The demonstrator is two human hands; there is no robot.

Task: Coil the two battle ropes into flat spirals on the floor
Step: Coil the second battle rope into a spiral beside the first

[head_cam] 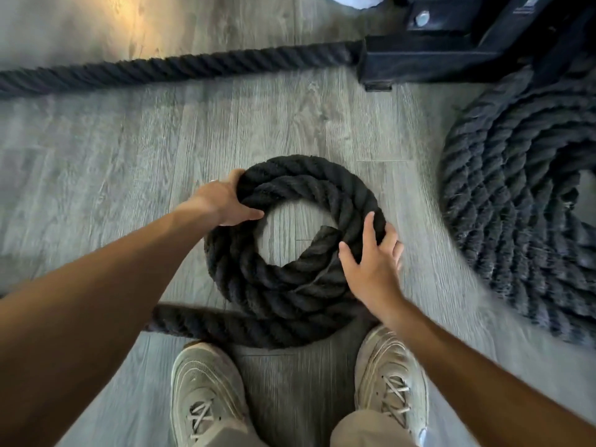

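a small coil of black rope (290, 240) lies flat on the grey wood floor (96, 140), just ahead of two pale shoes (206, 391). the left hand (222, 201) grips the coil's far left edge, fingers curled round the outer turn. the right hand (371, 253) rests on the right side, fingers spread and mostly straight, pressing the rope. a loose length runs left from the near edge. a second, bigger coil (516, 204) sits to the right beside a black metal base (435, 56).
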